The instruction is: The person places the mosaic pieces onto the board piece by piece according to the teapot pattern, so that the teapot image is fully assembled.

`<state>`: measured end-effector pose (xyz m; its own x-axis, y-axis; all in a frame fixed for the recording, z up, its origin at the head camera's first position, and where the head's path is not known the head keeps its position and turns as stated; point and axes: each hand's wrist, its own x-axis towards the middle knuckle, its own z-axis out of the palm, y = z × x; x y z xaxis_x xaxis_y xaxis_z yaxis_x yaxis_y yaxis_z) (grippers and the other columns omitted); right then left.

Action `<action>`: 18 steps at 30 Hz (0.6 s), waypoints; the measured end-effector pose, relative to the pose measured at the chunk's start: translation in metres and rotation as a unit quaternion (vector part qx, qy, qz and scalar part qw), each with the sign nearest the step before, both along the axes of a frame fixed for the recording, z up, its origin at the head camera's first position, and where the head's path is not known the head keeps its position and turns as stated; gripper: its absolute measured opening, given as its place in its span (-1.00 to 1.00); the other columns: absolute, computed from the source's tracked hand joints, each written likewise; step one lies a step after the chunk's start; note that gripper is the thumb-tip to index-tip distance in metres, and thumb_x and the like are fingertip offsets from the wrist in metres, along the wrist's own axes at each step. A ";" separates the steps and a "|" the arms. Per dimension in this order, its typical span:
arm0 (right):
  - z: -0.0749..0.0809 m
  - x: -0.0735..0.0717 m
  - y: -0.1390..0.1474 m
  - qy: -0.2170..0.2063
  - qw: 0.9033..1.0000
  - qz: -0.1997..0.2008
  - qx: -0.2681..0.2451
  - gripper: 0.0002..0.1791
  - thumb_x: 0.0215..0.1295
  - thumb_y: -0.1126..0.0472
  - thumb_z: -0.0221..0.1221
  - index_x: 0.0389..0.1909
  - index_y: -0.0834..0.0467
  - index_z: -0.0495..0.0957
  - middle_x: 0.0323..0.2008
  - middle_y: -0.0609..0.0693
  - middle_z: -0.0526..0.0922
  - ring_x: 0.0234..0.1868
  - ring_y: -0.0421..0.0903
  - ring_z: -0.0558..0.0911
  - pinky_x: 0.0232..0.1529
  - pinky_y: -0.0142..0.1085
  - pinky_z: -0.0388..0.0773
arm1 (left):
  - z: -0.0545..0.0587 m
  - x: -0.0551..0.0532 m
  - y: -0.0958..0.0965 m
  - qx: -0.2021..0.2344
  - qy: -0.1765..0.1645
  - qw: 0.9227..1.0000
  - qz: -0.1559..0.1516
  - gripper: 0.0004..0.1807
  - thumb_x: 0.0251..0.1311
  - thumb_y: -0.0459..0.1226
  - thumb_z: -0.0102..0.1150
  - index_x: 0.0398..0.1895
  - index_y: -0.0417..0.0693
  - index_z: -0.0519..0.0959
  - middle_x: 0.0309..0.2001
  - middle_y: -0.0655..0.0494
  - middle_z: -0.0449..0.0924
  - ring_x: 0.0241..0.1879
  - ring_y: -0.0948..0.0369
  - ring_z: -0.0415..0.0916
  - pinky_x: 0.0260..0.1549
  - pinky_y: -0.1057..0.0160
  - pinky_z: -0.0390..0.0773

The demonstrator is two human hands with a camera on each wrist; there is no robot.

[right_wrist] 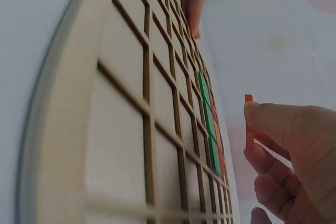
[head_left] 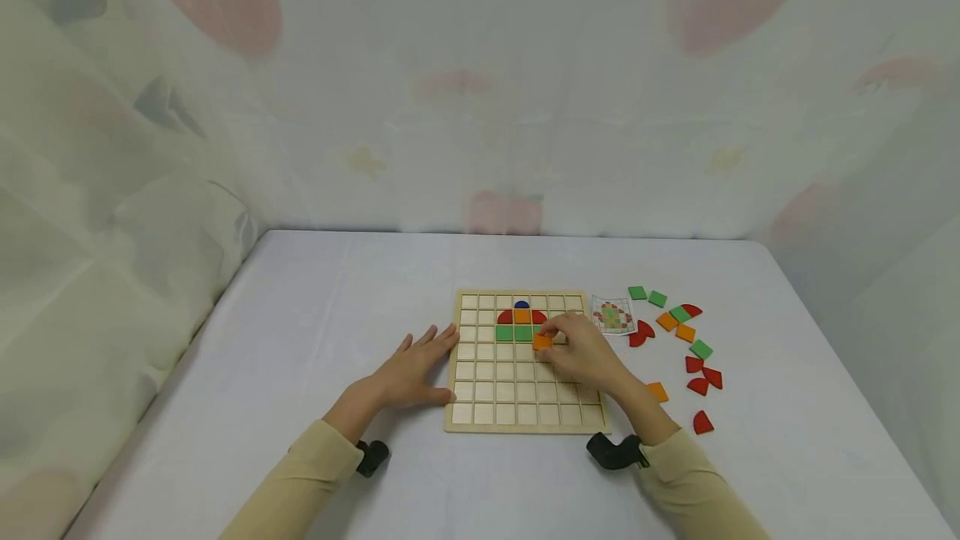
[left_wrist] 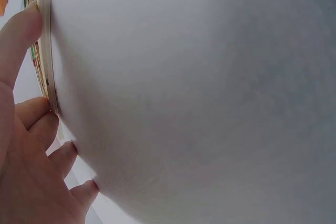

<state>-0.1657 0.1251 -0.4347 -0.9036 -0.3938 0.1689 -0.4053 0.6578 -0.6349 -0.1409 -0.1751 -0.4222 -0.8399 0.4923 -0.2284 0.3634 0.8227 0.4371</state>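
we see a small, thin orange square tile point(head_left: 542, 342) pinched in the right grip point(head_left: 588, 352), apart from the pale wooden grid board point(head_left: 483, 372), which lies flat. toward the board's far edge we find a blue piece point(head_left: 521, 304) seated in one cell, red pieces point(head_left: 506, 317) flanking an orange square point(head_left: 522, 316) in the next row, then green tiles point(head_left: 504, 332) nearer.
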 end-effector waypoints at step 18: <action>-0.007 0.000 -0.046 0.046 0.997 0.019 0.056 -0.76 0.06 0.09 0.29 -0.25 0.08 0.61 -0.29 -0.08 0.54 -0.26 -0.14 0.47 -0.21 -0.28 0.42 | 0.001 0.000 0.000 0.000 -0.002 1.000 -0.001 0.00 -0.04 0.01 0.33 0.43 -0.01 0.02 0.45 0.14 -0.09 0.43 0.00 -0.19 0.31 -0.19 -0.20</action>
<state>-0.1656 0.0794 -0.4419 -0.8699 -0.4490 0.2041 -0.4853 0.7054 -0.5166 -0.1409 -0.1756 -0.4214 -0.8385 0.4935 -0.2312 0.3627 0.8219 0.4392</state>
